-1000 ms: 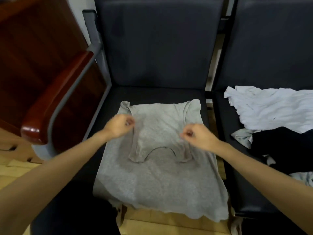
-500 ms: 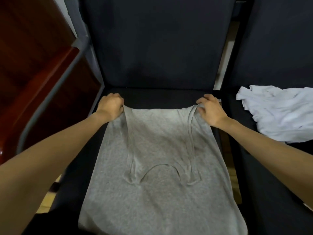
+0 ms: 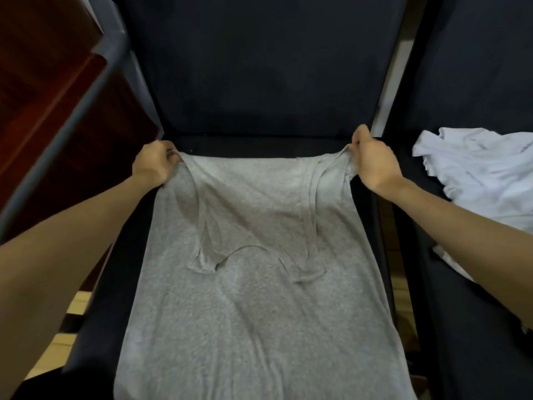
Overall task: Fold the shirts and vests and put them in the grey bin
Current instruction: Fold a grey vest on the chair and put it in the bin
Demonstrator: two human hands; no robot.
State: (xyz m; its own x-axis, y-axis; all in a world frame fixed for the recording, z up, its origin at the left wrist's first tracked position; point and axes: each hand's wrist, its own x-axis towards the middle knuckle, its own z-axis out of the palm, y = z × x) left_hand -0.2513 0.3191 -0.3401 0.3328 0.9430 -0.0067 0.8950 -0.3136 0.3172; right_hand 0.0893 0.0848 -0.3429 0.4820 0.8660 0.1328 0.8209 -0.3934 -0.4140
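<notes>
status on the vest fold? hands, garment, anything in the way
Left hand and right hand each grip a far corner of the grey vest. Straps folded down, vest flat on dark seat. White garment lies apart on next seat.

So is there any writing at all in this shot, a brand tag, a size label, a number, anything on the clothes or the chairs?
None can be read.
Grey vest, gripped at its far corners by the left hand and the right hand: plain fabric, no print, no tag showing.
White garment on the neighbouring seat: no writing visible.
Dark chair: no label or sign.
</notes>
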